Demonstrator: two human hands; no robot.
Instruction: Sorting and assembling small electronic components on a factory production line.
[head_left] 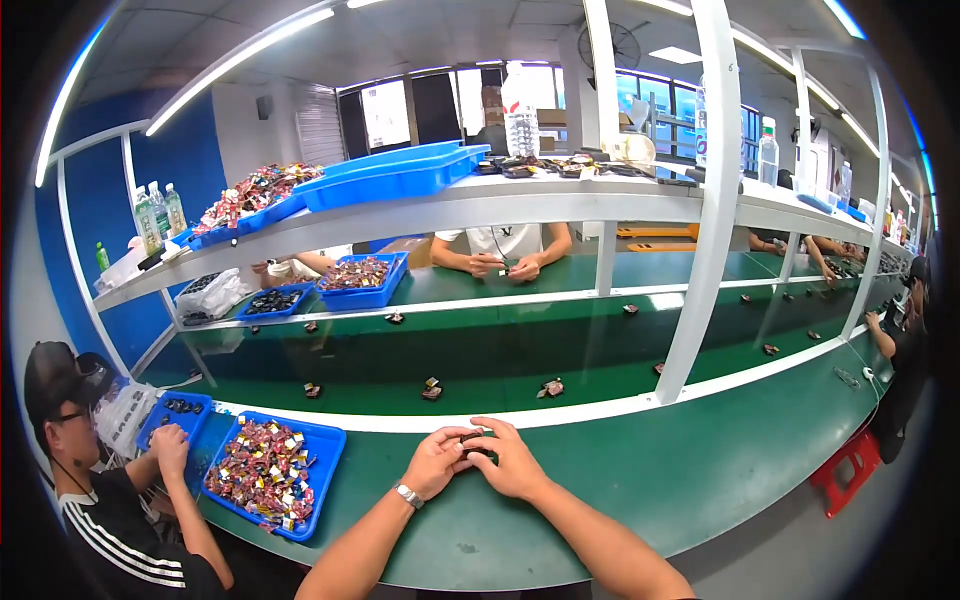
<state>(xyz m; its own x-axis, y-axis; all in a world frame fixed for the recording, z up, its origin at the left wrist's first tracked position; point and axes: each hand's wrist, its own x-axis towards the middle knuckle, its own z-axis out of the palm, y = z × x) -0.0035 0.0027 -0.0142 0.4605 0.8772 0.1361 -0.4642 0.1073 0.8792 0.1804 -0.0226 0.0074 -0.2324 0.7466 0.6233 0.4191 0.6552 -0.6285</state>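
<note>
Head view: your L hand [436, 461] & R hand [512, 460] are pressed together, both pinching a small dark part [473, 438] on the green bench [700, 470], near the blue tray [325, 470].

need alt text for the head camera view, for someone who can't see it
A person's left hand and right hand hold a small dark part together over a green workbench. A blue tray of small red and white pieces sits to their left. Beyond runs a green conveyor belt carrying similar parts, with other workers around it.

matt green bench [700, 470], glossy blue plastic tray [325, 470].
</note>
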